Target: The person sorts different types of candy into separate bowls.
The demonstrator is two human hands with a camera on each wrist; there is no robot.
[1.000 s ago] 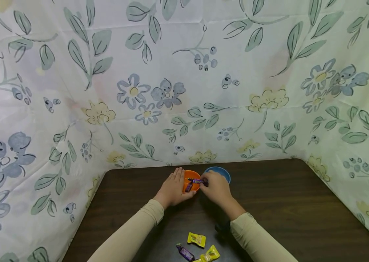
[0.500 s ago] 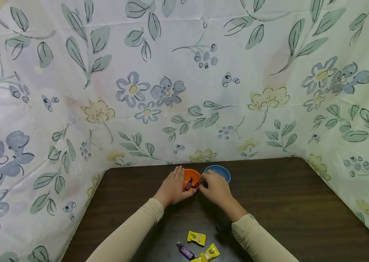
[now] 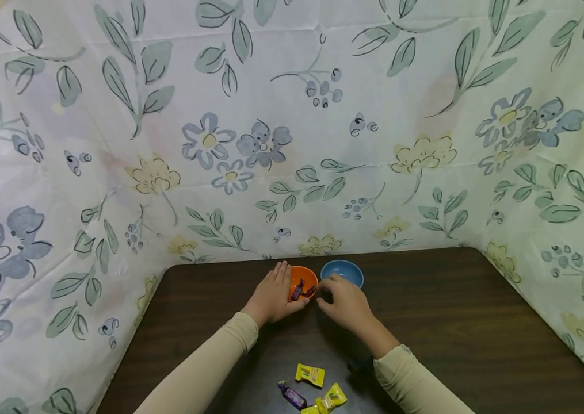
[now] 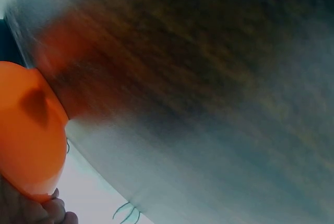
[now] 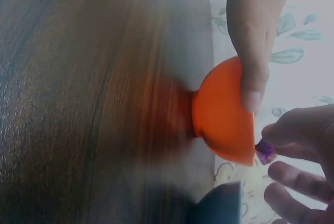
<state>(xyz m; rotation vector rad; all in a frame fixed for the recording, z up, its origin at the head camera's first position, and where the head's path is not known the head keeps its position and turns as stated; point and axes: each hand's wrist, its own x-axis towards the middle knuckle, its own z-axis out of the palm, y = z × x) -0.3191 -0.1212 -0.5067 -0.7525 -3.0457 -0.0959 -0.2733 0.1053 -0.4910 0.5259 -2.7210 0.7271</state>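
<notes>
My left hand point(image 3: 270, 296) holds the orange bowl point(image 3: 303, 273) at its left side, fingers along the far side and thumb near the front rim. Purple-wrapped candies point(image 3: 298, 290) lie inside the bowl. In the right wrist view, one purple candy wrapper point(image 5: 265, 152) sticks out past the bowl's rim, close to the thumb and fingers of the right hand. That right hand point(image 3: 346, 302) hovers just right of the orange bowl and in front of the blue bowl point(image 3: 342, 268), fingers loosely bent with nothing visible in them. Fingertips of the left hand show beside the orange bowl point(image 4: 31, 135) in the left wrist view.
Nearer on the dark wooden table point(image 3: 442, 322) lie yellow-wrapped candies point(image 3: 310, 375) and one more purple candy point(image 3: 292, 395). A small dark object point(image 3: 360, 366) sits partly behind the right sleeve. Floral cloth point(image 3: 323, 138) hangs around the table's back and sides.
The purple candy that the right hand pinched over the orange bowl now lies in that bowl. The right hand has let go and drawn slightly back to the right; the left hand stays put.
</notes>
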